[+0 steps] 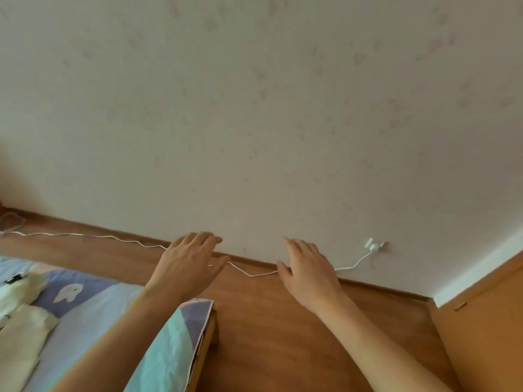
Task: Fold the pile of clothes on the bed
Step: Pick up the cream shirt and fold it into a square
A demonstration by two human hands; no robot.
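Both my hands are stretched out in front of me over the wooden floor, palms down and holding nothing. My left hand (189, 261) hovers past the bed's corner with fingers spread. My right hand (307, 267) is level with it, fingers apart too. The bed (93, 309) lies at the lower left under a blue, purple and teal patterned cover. Cream-coloured clothes (22, 332) rest on it at the left edge, partly cut off by the frame. Neither hand touches the clothes.
A white cable (249, 274) runs along the floor by the skirting board to a plug in a wall socket (375, 246). A pale wall fills the upper view. A wooden door or cabinet panel (486, 321) stands at the right.
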